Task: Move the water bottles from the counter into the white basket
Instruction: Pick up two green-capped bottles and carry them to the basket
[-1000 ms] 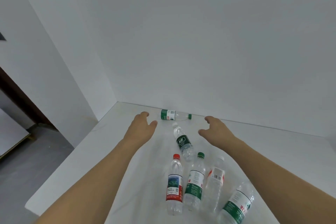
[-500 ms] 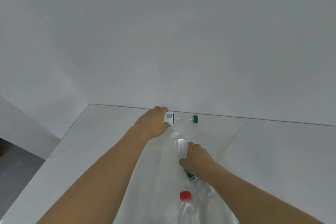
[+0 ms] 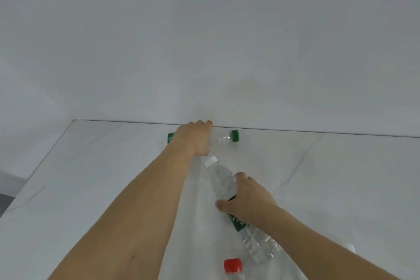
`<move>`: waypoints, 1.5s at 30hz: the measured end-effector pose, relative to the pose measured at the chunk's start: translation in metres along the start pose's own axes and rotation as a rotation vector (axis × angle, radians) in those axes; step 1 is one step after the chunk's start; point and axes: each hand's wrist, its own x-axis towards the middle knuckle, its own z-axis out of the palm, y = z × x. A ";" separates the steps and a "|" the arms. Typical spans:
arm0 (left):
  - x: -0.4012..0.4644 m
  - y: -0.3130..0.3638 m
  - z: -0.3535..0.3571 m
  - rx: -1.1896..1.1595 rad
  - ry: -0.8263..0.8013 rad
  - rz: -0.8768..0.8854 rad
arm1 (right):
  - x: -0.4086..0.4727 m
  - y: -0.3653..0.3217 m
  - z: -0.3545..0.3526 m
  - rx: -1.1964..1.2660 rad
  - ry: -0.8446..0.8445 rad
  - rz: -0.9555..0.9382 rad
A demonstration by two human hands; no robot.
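On the white counter (image 3: 91, 188), my left hand (image 3: 194, 138) grips a clear bottle with a green cap (image 3: 227, 137) that lies sideways against the back wall. My right hand (image 3: 246, 198) grips a second clear bottle with a white cap and dark green label (image 3: 221, 177), which lies pointing away from me. A red-capped bottle (image 3: 232, 266) shows only its top at the bottom edge. The white basket is out of view.
A plain white wall (image 3: 227, 41) rises straight behind the counter. The counter's left edge (image 3: 38, 163) drops off to the floor. A white bottle cap (image 3: 350, 248) peeks out beside my right forearm.
My left hand has slid further over the far bottle and now covers its label. My right hand stays wrapped on the white-capped bottle. The view has shifted a little closer.
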 end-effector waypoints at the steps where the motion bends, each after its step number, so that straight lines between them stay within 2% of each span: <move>1: -0.005 -0.005 -0.001 -0.039 0.012 -0.020 | -0.001 0.001 -0.003 0.036 -0.011 0.011; 5: -0.043 -0.015 -0.014 -0.266 0.159 -0.093 | -0.014 0.005 -0.025 0.346 -0.028 0.065; 9: -0.091 -0.006 -0.048 -0.631 0.301 -0.156 | -0.049 0.006 -0.063 0.653 0.105 0.060; 15: -0.194 0.030 -0.123 -0.955 0.504 -0.192 | -0.152 -0.028 -0.140 0.897 0.347 -0.139; 20: -0.309 0.076 -0.202 -1.136 0.678 -0.200 | -0.277 -0.067 -0.194 0.932 0.479 -0.367; 27: -0.460 0.114 -0.270 -1.106 0.757 -0.167 | -0.411 -0.098 -0.193 1.002 0.528 -0.633; 34: -0.570 0.113 -0.266 -1.065 0.745 -0.189 | -0.480 -0.131 -0.159 1.019 0.514 -0.774; 39: -0.626 0.075 -0.248 -1.042 0.738 -0.222 | -0.506 -0.174 -0.126 1.012 0.534 -0.818; 45: -0.694 -0.006 -0.224 -1.025 0.749 -0.270 | -0.530 -0.249 -0.060 1.025 0.575 -0.843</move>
